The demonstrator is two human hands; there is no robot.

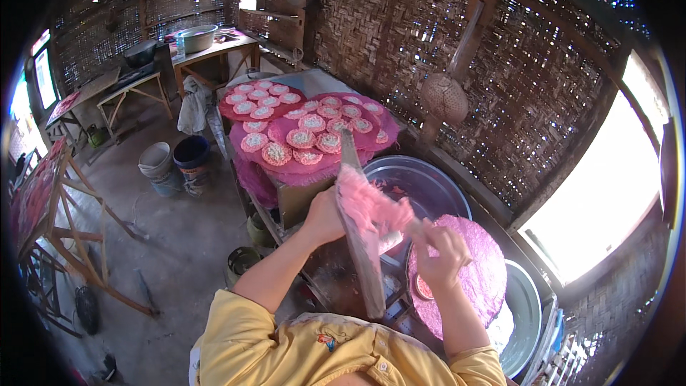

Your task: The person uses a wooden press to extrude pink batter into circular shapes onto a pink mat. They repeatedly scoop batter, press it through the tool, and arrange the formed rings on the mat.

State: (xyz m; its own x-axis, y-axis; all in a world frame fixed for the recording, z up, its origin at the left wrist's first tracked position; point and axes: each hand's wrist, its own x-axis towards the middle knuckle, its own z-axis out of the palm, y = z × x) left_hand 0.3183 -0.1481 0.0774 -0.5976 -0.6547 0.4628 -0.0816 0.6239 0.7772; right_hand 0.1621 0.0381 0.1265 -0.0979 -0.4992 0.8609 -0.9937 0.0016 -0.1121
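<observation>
My left hand (325, 214) is closed round the edge of a long wooden board (370, 289), which it holds up tilted in front of me. Soft pink, dough-like paste (361, 196) is spread over the board's face. On the right side of the board, my right hand (441, 250) has its fingers bent round a small tool with a pale flat end (389, 242), close to the paste. The tool and paste are partly blurred. Below my right hand lies a round form covered in pink cloth (475, 271), with one small pink ring (423, 287) partly showing at its left.
Pink cloths (246, 171) ahead carry several pink rings with white centres (312, 123). A large grey basin (446, 186) stands behind the board, another basin (525, 307) at lower right. Buckets (191, 154) and a wooden rack (78, 214) stand left. A woven wall (386, 36) borders the right.
</observation>
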